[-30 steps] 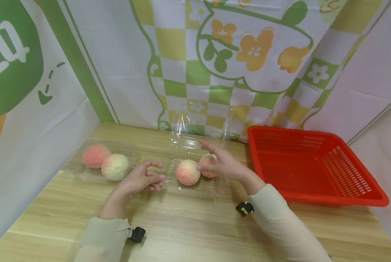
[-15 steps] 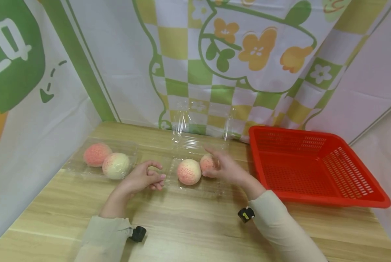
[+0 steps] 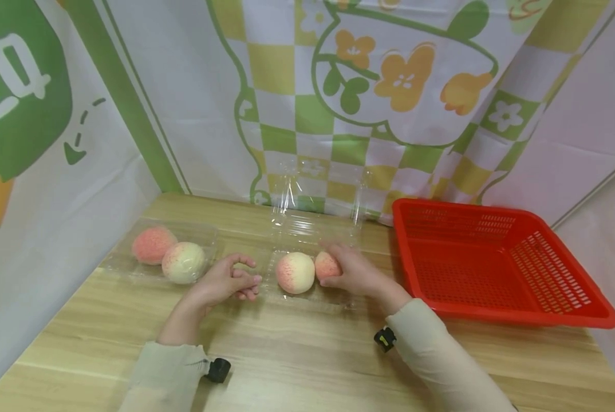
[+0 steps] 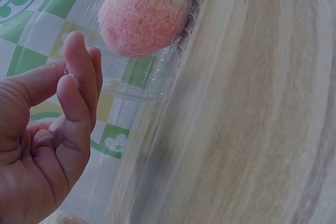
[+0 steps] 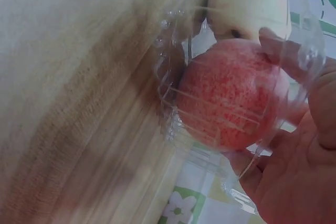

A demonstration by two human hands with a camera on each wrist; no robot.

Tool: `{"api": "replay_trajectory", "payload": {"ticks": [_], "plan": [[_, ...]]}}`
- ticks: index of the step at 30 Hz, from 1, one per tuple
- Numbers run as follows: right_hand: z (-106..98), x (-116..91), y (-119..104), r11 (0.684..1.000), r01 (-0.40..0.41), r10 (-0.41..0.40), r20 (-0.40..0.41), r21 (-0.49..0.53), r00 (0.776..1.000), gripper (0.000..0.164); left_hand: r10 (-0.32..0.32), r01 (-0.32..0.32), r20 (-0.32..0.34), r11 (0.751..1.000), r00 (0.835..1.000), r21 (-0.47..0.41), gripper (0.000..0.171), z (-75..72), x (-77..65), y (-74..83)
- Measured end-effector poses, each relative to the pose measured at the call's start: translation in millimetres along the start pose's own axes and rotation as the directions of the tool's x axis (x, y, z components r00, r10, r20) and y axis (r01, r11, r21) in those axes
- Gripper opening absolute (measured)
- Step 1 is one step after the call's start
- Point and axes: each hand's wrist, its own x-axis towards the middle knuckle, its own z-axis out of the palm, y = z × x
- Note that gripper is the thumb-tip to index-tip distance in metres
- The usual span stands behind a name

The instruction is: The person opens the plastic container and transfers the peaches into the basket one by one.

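My right hand [image 3: 356, 272] reaches into an open clear plastic clamshell box [image 3: 312, 297], thumb and fingers round the right-hand peach [image 3: 327, 266]. In the right wrist view this peach [image 5: 231, 95] looks red and speckled behind the clear box wall. A paler peach [image 3: 295, 273] sits against it on the left in the same box. My left hand [image 3: 226, 278] holds nothing; its fingers are loosely bent, between the two boxes. The left wrist view shows that hand [image 4: 52, 124] near a pale, pink-speckled peach [image 4: 144, 14].
A second clear box [image 3: 119, 264] at the left holds a pink peach [image 3: 153, 245] and a pale peach [image 3: 183, 262]. The first box's lid [image 3: 315, 191] stands raised against the patterned curtain. A red plastic basket [image 3: 503, 317] stands on the right of the wooden table [image 3: 287, 366].
My right hand has come down and its fingers have closed round the right-hand peach. The pale peach beside it has turned slightly, showing more cream. My left hand stays in place.
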Motion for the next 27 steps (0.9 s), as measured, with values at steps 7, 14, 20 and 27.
{"api": "replay_trajectory", "payload": {"ticks": [7, 14, 20, 27], "plan": [[-0.8, 2.1, 1.5, 0.999, -0.030, 0.032, 0.071, -0.042, 0.997, 0.092, -0.009, 0.009, 0.003, 1.000, 1.000, -0.016, 0.050, 1.2, 0.3, 0.5], [-0.4, 3.5, 1.6, 0.998, -0.025, 0.031, 0.091, -0.065, 0.995, 0.085, -0.015, 0.015, -0.002, 1.000, 1.000, -0.005, 0.049, 1.7, 0.2, 1.4], [-2.6, 4.6, 0.8, 0.999, -0.028, 0.032, 0.104, -0.042, 0.994, 0.077, -0.022, 0.022, -0.009, 1.000, 1.000, -0.008, 0.049, 2.7, 0.1, 2.1], [-2.5, 5.1, 1.4, 0.999, -0.028, 0.031, 0.113, -0.030, 0.993, 0.076, -0.027, 0.027, -0.007, 0.999, 1.000, -0.020, 0.048, 2.7, -0.4, 0.7]]}}
